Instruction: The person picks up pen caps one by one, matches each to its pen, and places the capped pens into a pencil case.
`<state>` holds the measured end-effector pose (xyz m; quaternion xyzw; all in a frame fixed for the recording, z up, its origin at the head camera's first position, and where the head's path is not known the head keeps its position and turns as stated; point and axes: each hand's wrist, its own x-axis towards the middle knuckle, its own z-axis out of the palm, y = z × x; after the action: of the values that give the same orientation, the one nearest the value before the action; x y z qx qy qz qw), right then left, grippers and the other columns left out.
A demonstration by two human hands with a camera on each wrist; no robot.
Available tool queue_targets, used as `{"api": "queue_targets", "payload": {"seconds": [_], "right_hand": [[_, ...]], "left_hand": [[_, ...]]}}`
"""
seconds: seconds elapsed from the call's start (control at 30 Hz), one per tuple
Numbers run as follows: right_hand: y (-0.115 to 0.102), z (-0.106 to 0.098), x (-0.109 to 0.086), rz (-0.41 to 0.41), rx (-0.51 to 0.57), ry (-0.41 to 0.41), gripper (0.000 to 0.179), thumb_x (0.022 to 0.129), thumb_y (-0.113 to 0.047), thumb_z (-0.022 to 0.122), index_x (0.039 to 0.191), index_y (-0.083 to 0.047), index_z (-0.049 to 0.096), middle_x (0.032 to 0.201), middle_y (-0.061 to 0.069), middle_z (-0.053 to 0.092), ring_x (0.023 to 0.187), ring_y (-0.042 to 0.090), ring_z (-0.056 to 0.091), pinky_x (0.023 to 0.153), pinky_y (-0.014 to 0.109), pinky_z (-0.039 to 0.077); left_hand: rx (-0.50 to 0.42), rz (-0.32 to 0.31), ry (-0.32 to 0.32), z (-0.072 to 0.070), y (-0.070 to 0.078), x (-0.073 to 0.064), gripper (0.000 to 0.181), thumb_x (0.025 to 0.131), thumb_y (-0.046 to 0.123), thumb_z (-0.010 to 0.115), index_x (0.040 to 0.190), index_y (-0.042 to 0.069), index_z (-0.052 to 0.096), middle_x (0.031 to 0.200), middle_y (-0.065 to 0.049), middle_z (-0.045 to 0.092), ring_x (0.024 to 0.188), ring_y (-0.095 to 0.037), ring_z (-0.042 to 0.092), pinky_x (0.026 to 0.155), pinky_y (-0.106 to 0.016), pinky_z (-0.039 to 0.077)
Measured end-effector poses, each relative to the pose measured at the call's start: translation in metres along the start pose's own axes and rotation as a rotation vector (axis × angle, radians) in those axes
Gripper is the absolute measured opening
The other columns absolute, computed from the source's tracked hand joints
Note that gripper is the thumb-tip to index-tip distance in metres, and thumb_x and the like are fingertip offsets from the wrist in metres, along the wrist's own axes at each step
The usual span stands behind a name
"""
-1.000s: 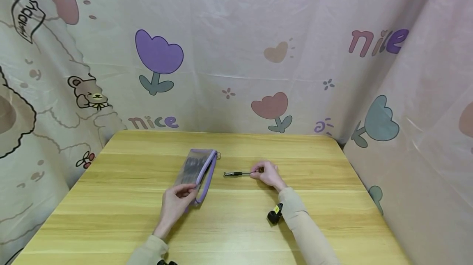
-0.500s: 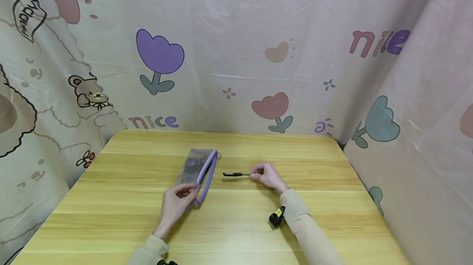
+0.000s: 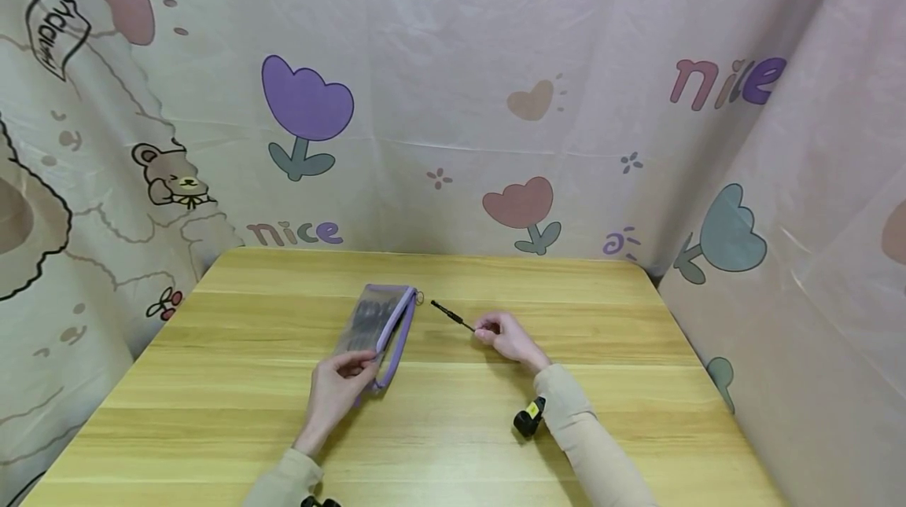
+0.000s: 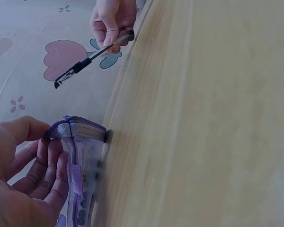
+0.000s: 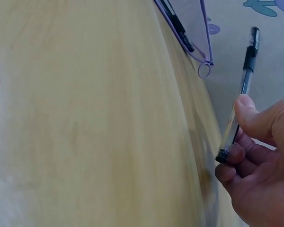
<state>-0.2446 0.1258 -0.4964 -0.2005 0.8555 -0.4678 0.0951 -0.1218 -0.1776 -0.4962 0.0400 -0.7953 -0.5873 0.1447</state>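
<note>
My right hand pinches a clear-barrelled pen with a black cap and grip, near its rear end; the capped end points away and to the left. With thumb and fingers, my left hand grips the near end of a see-through mesh pencil case trimmed in purple. The case's zip edge gapes on its right side, and dark contents show through the mesh. In the right wrist view a black pen lies inside the case. A metal ring hangs at its far corner.
The wooden table carries the case. A printed curtain stands behind the table and along both sides. Small black wrist cameras sit at both sleeves.
The pen in my right hand has swung, its capped end turning from level leftward to up and away. That hand has shifted slightly left; the left hand and case stay put.
</note>
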Motion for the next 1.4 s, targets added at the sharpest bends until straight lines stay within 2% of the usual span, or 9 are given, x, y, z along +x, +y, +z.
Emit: {"api": "queue_targets", "payload": {"seconds": [0.17,0.33,0.53,0.67,0.83,1.0,1.2,1.4], "right_hand": [[-0.004,0.000,-0.001,0.021,0.051,-0.037,0.018,0.098,-0.006,0.060,0.109,0.006,0.067,0.100,0.019,0.068,0.082,0.011,0.055,0.072,0.020,0.048],[-0.006,-0.001,-0.002,0.015,0.082,-0.113,0.021,0.099,-0.004,0.055,0.113,0.011,0.061,0.101,0.022,0.064,0.082,0.011,0.055,0.073,0.021,0.049],[-0.011,-0.001,-0.002,0.082,0.231,-0.239,0.025,0.100,0.002,0.048,0.121,0.016,0.052,0.093,0.012,0.059,0.073,0.013,0.056,0.066,0.023,0.053],[-0.016,-0.001,-0.001,0.130,0.330,-0.291,0.027,0.101,0.003,0.046,0.124,0.017,0.047,0.092,0.008,0.059,0.074,0.016,0.061,0.070,0.026,0.058],[-0.021,0.000,-0.001,0.147,0.452,-0.334,0.035,0.102,0.002,0.045,0.134,0.016,0.039,0.098,0.011,0.060,0.080,0.020,0.064,0.077,0.036,0.062],[-0.024,0.005,0.001,0.191,0.562,-0.336,0.049,0.102,-0.001,0.048,0.146,0.009,0.029,0.107,0.015,0.060,0.084,0.023,0.067,0.083,0.041,0.062],[-0.025,0.015,0.004,0.202,0.622,-0.340,0.046,0.102,-0.001,0.047,0.143,0.012,0.030,0.103,0.014,0.061,0.081,0.022,0.068,0.082,0.041,0.062],[-0.032,0.030,0.009,0.264,0.691,-0.282,0.049,0.098,0.003,0.052,0.143,0.010,0.031,0.115,0.021,0.058,0.081,0.023,0.070,0.084,0.040,0.062]], "left_hand": [[0.003,0.000,-0.002,0.000,0.000,0.000,0.015,0.084,-0.002,0.075,0.099,-0.003,0.077,0.089,-0.019,0.074,0.068,0.003,0.062,0.064,-0.012,0.053],[0.000,0.002,-0.005,0.000,-0.001,0.000,0.015,0.084,-0.003,0.075,0.099,-0.003,0.077,0.089,-0.019,0.074,0.068,0.003,0.062,0.064,-0.013,0.053],[0.007,0.006,-0.001,0.000,-0.001,0.001,0.016,0.083,-0.003,0.076,0.098,-0.004,0.077,0.088,-0.019,0.074,0.068,0.003,0.062,0.063,-0.013,0.053],[0.015,0.008,0.000,0.000,-0.001,0.001,0.016,0.083,-0.003,0.076,0.098,-0.003,0.077,0.088,-0.019,0.074,0.068,0.004,0.062,0.063,-0.013,0.053],[0.014,0.010,0.000,0.000,-0.001,0.001,0.015,0.083,-0.003,0.076,0.098,-0.003,0.077,0.087,-0.019,0.074,0.068,0.004,0.062,0.063,-0.013,0.053],[0.014,0.005,-0.003,0.001,-0.001,0.001,0.015,0.083,-0.002,0.076,0.098,-0.003,0.077,0.087,-0.019,0.074,0.068,0.004,0.062,0.063,-0.013,0.053],[0.019,-0.005,-0.008,0.001,-0.002,0.002,0.015,0.083,-0.002,0.076,0.099,-0.003,0.077,0.088,-0.018,0.074,0.068,0.003,0.062,0.063,-0.013,0.053],[0.013,-0.001,-0.002,0.001,-0.002,0.002,0.016,0.083,-0.003,0.076,0.099,-0.003,0.077,0.087,-0.018,0.074,0.068,0.003,0.062,0.063,-0.013,0.053]]}}
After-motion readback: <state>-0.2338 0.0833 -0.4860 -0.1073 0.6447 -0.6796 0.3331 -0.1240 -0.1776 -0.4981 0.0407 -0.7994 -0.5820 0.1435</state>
